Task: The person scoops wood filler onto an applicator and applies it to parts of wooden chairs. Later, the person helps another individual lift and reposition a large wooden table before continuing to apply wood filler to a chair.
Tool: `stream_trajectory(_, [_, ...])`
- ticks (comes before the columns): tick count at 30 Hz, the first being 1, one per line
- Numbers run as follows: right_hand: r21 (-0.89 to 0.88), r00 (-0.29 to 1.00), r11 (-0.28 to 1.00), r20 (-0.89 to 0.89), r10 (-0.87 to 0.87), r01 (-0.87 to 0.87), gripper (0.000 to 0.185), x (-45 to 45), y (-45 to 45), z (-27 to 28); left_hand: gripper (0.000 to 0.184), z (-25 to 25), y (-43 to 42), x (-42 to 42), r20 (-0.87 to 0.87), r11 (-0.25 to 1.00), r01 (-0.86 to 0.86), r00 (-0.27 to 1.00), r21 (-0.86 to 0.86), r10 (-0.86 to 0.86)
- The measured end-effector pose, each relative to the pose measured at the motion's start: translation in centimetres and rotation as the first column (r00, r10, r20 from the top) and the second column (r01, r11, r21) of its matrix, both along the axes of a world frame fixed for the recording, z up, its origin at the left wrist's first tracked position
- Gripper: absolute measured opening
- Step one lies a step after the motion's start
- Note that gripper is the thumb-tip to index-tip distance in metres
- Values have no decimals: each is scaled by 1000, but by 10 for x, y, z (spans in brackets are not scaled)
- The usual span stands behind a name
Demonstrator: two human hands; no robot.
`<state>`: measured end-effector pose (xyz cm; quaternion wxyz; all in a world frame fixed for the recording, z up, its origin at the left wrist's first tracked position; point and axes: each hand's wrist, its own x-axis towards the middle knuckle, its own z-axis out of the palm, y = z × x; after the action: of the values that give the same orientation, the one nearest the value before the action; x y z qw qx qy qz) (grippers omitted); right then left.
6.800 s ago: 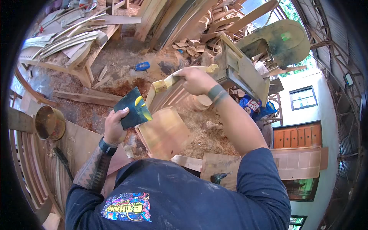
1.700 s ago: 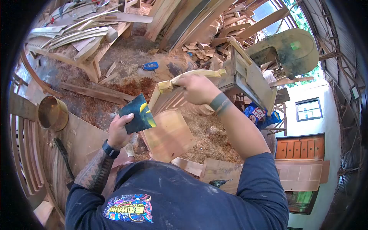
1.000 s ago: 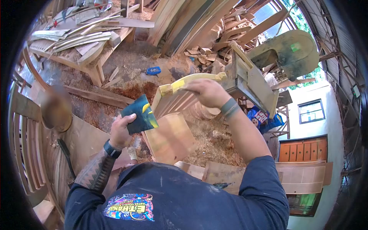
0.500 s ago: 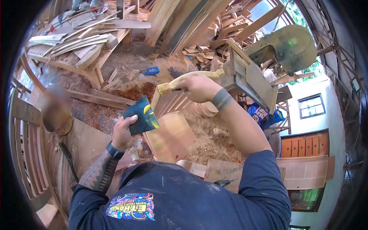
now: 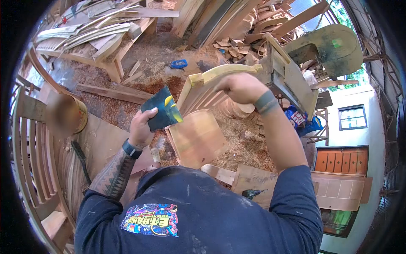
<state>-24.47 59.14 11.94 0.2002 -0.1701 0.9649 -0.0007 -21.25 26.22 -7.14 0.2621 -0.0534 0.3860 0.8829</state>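
Observation:
My left hand (image 5: 142, 128) grips a thin dark sheet (image 5: 159, 112), thumb on top. Bright yellow paste is smeared along the sheet's right edge. In front of me stands a wooden chair with a curved top rail (image 5: 226, 71), a slatted back and a pale seat panel (image 5: 198, 137). Yellowish patches mark the rail and its corner. My right hand (image 5: 244, 89) is closed, its fingers bent and pointing left, just below the rail and over the slats. Whatever lies between those fingers is too hidden to make out.
Another slatted wooden chair (image 5: 31, 144) stands at left, near a round container (image 5: 81, 116) and a brush (image 5: 79, 154). A wood-strewn bench (image 5: 105, 55) is at upper left. A bandsaw (image 5: 334, 48) stands at upper right. Sawdust covers the floor; a drill (image 5: 253, 193) lies low right.
My right hand has left the chair's top rail and sits lower and to the right of its left corner. The left hand still holds the dark sheet. The whole view has shifted slightly.

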Motion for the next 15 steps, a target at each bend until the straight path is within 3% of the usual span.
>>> stream_trajectory(2, [-203, 992, 977, -119, 38, -62, 31, 30, 9, -15, 34, -11, -1, 2, -19, 999, 31, 999, 43, -30])
stream_trajectory(4, [-444, 992, 888, 14, -125, 118, 36, 61, 27, -52, 36, -1, -5, 12, -42, 997, 53, 998, 58, -51])
stream_trajectory(6, [-612, 985, 779, -8, -173, 133, 39, 103, 16, -66, 37, 9, -6, 23, -62, 994, 72, 996, 77, -68])
stream_trajectory(8, [-790, 927, 499, 229, -298, 356, 35, 138, 5, -95, 35, 12, -7, 39, -71, 990, 94, 994, 104, -87])
stream_trajectory(11, [-847, 820, 194, 382, -426, 495, 32, 180, 0, -170, 36, 8, -2, 64, -85, 992, 102, 992, 79, -96])
stream_trajectory(14, [-795, 716, -320, 604, -349, 515, 38, 199, -45, -155, 36, 12, 10, 97, -69, 992, 119, 991, 35, -116])
stream_trajectory(15, [-801, 760, -382, 578, -297, 460, 45, 204, -54, -150, 38, 14, 13, 107, -63, 991, 136, 989, -19, -137])
